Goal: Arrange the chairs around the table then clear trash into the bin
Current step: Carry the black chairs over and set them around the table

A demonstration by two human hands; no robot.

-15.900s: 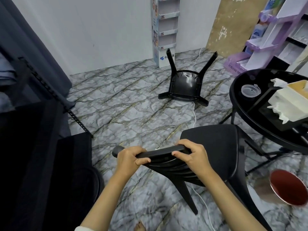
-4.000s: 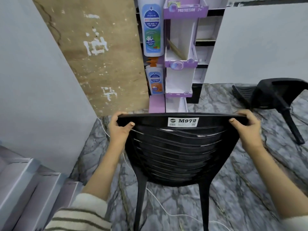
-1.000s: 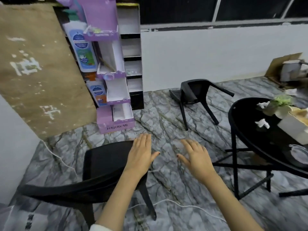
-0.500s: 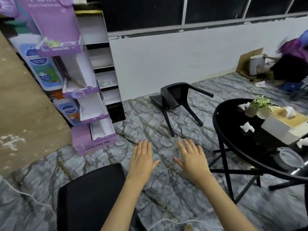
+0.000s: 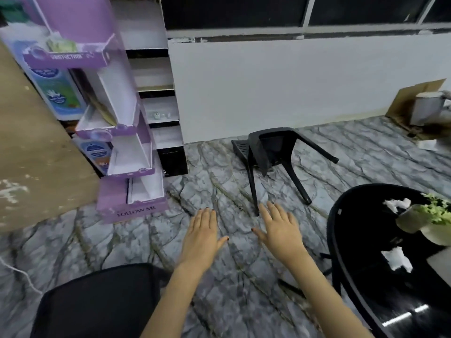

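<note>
Head view: we log left hand [image 5: 201, 236] and right hand [image 5: 278, 230] flat, fingers straight, holding nothing. Tipped-over black plastic chair [image 5: 271, 150] on floor near wall. Round black glass table [image 5: 361, 252] cut off at right; black chair seat [image 5: 97, 306] cropped at bottom edge.

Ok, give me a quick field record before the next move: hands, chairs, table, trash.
left hand: open, fingers straight, holding nothing
right hand: open, holding nothing
tipped chair: overturned on the floor near the white wall, apart from the table
near chair: seat at lower left, untouched
table: black, round, at right
tissues: crumpled, on the table
plant pot: on the table
bin: not in view
</note>
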